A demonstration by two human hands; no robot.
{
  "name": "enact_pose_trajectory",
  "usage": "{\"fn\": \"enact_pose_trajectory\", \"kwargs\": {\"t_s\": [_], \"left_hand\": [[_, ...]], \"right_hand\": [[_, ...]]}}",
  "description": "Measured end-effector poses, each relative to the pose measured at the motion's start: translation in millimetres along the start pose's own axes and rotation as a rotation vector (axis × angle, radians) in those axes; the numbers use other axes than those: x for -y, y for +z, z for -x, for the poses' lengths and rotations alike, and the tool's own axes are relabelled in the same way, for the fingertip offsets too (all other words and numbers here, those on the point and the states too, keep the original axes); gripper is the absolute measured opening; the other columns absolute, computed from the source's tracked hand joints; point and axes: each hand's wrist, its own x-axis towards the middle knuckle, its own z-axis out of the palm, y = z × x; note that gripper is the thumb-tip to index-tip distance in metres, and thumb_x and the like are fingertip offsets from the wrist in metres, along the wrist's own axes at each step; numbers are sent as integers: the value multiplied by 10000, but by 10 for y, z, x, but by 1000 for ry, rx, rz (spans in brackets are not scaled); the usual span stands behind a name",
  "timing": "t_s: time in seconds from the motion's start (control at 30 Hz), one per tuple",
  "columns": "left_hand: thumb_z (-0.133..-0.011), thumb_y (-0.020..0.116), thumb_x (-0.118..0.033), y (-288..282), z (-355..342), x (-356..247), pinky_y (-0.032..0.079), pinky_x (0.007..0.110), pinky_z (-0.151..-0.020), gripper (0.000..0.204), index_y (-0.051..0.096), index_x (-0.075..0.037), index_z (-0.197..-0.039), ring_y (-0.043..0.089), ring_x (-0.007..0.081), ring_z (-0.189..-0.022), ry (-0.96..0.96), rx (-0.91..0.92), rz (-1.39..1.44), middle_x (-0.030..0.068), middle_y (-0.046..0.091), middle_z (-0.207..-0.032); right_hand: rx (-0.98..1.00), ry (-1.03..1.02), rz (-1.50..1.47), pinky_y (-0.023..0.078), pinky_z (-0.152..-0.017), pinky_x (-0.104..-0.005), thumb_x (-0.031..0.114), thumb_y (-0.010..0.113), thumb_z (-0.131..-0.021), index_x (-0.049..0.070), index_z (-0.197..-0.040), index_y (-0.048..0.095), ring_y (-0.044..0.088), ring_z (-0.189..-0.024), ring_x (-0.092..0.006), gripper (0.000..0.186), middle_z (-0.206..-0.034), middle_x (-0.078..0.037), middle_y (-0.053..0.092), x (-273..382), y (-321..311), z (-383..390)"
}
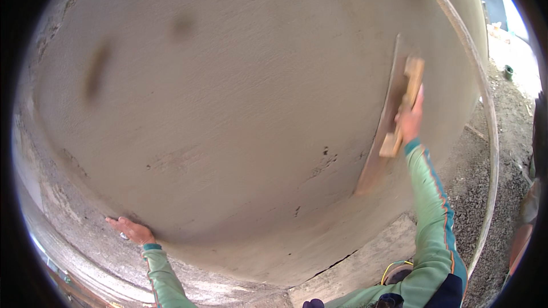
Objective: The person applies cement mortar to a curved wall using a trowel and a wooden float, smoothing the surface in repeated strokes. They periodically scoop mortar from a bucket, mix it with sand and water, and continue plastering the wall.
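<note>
The plastered wall is grey-brown, flecked with a few dark specks. The trowel handle is yellowish tan against a brownish blade, while the pale green sleeves end in teal cuffs, the right sleeve striped with orange and teal.

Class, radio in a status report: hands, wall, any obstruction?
Right hand gripping long trowel at grey wall. Left hand open, lower-left wall edge. Wall mostly smooth, few pits. Pole farther right, clear of trowel.
</note>
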Motion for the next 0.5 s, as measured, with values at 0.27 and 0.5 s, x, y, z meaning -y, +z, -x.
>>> {"fn": "enact_pose_trajectory", "kwargs": {"t_s": [0.27, 0.5], "left_hand": [[-1066, 289, -398, -29, -29, 44, 191, 440, -1208, 664, 188, 87, -1508, 208, 400, -1462, 128, -23, 14, 281, 192, -1575], [-1053, 290, -441, 38, 38, -126, 154, 430, -1213, 723, 163, 112, -1502, 167, 382, -1481, -28, 7, 170, 293, 189, -1573]], "right_hand": [[272, -284, -402, 547, -631, -308, 225, 560, -947, 67, -1566, 88, 549, -824, -144, 794, -1090, -80, 533, 1546, 1445, 369], [356, -691, -41, 543, -882, -364, 199, 556, -940, 53, -1554, 173, 631, -1088, -299, 739, -1369, -191, 519, 1847, 2254, 1782]]}}
